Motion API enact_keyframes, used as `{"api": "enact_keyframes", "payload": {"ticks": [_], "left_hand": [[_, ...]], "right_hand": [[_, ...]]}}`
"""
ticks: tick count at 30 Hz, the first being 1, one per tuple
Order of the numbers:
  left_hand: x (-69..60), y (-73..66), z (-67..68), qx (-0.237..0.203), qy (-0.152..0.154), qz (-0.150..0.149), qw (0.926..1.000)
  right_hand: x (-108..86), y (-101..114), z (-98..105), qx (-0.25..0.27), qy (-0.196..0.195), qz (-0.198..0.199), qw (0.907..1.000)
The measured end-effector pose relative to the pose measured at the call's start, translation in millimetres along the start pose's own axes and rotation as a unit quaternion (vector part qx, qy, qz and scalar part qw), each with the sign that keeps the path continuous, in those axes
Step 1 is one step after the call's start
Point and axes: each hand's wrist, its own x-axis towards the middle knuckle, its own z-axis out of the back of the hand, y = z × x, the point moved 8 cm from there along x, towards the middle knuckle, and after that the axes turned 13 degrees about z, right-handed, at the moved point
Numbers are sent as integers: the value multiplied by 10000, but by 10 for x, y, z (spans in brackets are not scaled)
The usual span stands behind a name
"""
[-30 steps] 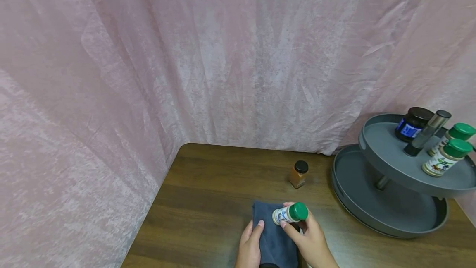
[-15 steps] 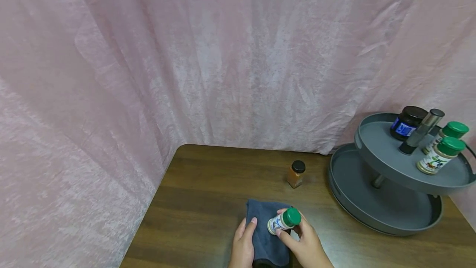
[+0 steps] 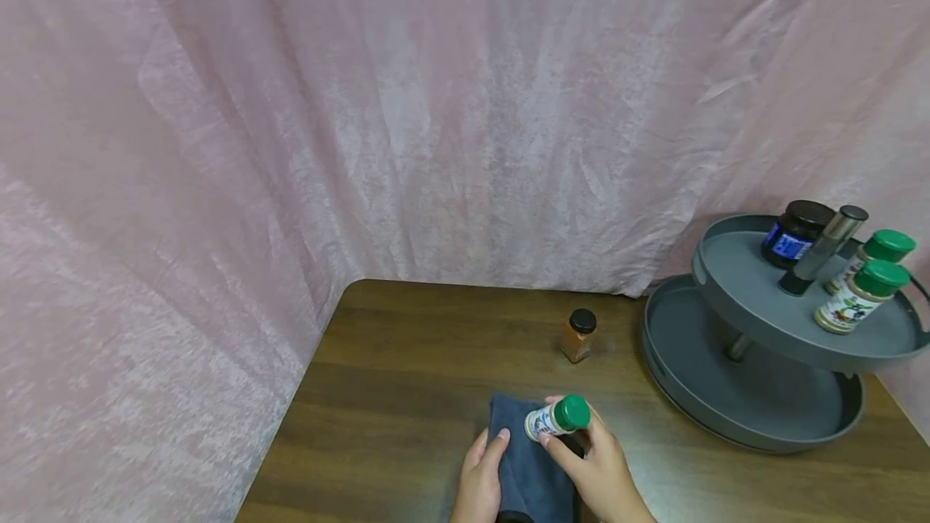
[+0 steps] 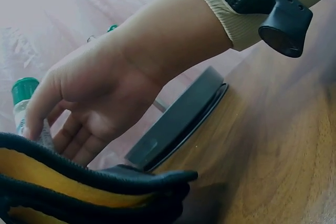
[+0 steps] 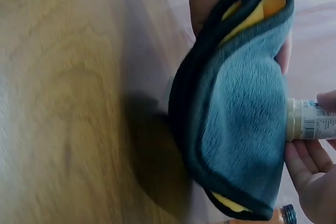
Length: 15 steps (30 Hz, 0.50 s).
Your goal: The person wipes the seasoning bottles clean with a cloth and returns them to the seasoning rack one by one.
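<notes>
My left hand (image 3: 479,479) grips a folded dark blue-grey cloth (image 3: 535,466), thumb on top. The right wrist view shows yellow inside the folds of the cloth (image 5: 244,114). A small white-labelled seasoning bottle (image 3: 541,422) with a green cap lies tilted in my right hand (image 3: 599,466), pinched between thumb and fingers. Its base faces the cloth; in the right wrist view the bottle (image 5: 308,120) appears against the cloth's edge, though contact is hard to tell. In the left wrist view, the right hand (image 4: 100,90) partly hides the bottle (image 4: 24,95).
An orange-brown spice jar (image 3: 579,336) with a black lid stands behind the hands on the wooden table (image 3: 407,378). To the right is a grey two-tier stand (image 3: 756,402); its upper tier holds a dark jar (image 3: 798,234), a grinder-like cylinder (image 3: 824,251) and two green-capped bottles (image 3: 857,297).
The bottle and right hand dipped toward me over the cloth, then came back up slightly. Both hands keep their holds. The whole head view has shifted a little.
</notes>
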Motion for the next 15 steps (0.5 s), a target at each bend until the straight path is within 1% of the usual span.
{"api": "enact_keyframes", "payload": {"ticks": [3, 6, 8, 10, 13, 15], "left_hand": [[8, 0, 16, 17, -61, -8, 10000], [20, -9, 43, -91, -117, 35, 9999], [25, -24, 71, -193, -176, 22, 9997], [25, -38, 98, -266, -224, -11, 9994], [13, -62, 131, -290, -296, -91, 9991], [2, -79, 140, -280, -333, -123, 9990]], "right_hand": [[-28, 4, -65, 100, 280, -56, 9995], [-47, 30, -116, 183, 593, 32, 9981], [-56, 51, -134, 218, 757, 155, 9968], [-65, 79, -140, 163, 901, 384, 9951], [-68, 83, -111, 28, 916, 511, 9945], [-55, 72, -64, -107, 779, 503, 9956]]}}
